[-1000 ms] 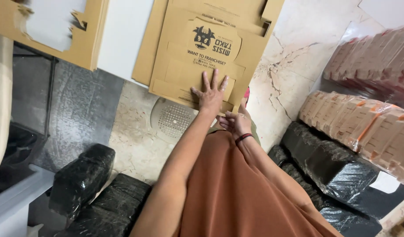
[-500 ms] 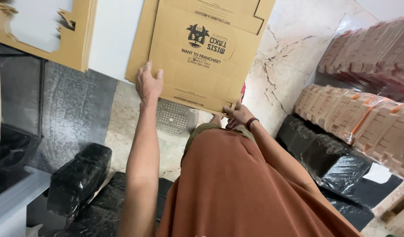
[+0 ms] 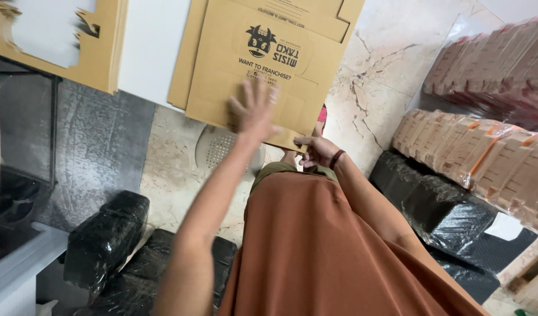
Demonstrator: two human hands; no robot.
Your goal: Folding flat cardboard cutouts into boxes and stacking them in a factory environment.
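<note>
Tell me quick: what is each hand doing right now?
Left hand: open, fingers spread, palm flat on the flattened cardboard box.
Right hand: partly curled, pinching the box's lower edge.

**Count of items in view**

Two hands are showing: the left hand (image 3: 256,111) is lying spread on a flat cardboard sheet (image 3: 263,58), and the right hand (image 3: 317,151) is pinching that sheet's lower edge. One wristband (image 3: 336,158) is sitting on the right wrist.

Two stacks of flat cardboard are showing: the printed stack under the hands and a second stack (image 3: 64,41) at upper left.

One round floor drain (image 3: 219,149) is lying below the sheets.

Black wrapped bundles are numbering at least five: three at lower left (image 3: 105,240) and two at right (image 3: 438,205).

Clear-wrapped packs of brown cartons (image 3: 485,158) are numbering two; the cartons inside are too many and too blurred to count.
</note>
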